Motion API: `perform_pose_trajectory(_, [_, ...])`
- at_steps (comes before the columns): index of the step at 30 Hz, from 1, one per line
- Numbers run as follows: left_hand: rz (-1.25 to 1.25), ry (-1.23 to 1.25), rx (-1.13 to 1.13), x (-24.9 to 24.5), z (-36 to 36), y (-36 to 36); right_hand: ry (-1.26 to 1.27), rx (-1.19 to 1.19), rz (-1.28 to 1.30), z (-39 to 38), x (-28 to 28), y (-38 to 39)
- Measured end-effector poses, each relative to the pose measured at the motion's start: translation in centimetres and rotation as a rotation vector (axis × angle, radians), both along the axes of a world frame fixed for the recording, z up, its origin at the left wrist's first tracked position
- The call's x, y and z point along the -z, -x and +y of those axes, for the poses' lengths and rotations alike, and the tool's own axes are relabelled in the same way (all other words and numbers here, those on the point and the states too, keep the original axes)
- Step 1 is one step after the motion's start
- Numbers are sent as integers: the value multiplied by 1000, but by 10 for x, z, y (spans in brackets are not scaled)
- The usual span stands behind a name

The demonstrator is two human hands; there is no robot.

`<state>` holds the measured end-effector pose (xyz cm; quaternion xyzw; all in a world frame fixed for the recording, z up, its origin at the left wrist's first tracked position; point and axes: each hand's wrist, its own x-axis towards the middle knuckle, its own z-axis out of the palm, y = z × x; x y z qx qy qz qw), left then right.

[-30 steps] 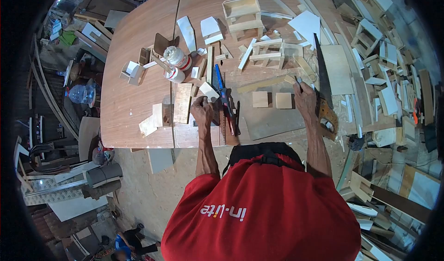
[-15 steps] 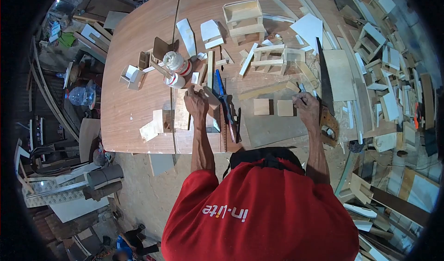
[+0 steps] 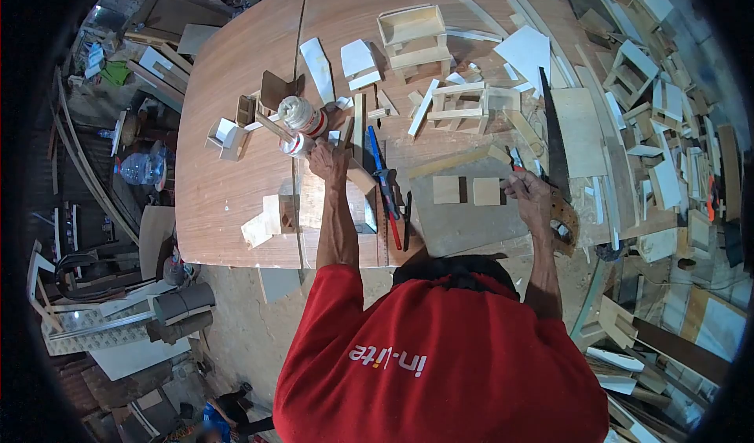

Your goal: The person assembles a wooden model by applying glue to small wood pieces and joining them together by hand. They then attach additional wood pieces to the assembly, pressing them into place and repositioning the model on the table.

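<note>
My left hand is at the side of a small white glue jar, fingers apart and fingertips right at its wall. A wooden stick stands tilted in that jar. Behind it stands a larger jar with a whitish crusted top. Near my left wrist lies a wood block. My right hand is closed in a pinch beside a small red-tipped tool; what the fingers hold I cannot tell. To its left, two square wood blocks lie on a grey board.
A handsaw lies right of my right hand. Blue-and-red pliers-like tools lie mid-table near a ruler. Small wooden furniture models stand farther back. Wood offcuts pile up at right. A person is low at left.
My left hand has moved forward and left from the wood block to the small jar. My right hand has shifted slightly right and back, still pinched. The view has shifted a little.
</note>
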<state>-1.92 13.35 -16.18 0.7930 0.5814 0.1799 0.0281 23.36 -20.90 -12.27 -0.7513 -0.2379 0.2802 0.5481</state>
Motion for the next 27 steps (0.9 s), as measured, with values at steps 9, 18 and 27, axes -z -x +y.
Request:
perform_pose_trajectory(9, [-69,136,-208,17,20,-4,50,101,-10,0,-1,0])
perform_pose_trajectory(18, [-91,198,-37,19,21,2,-57,50,76,2,-1,6])
perform_pose_trajectory(27, [-61,-65,56,-12,-4,-46,-62,24,86,0,5,7])
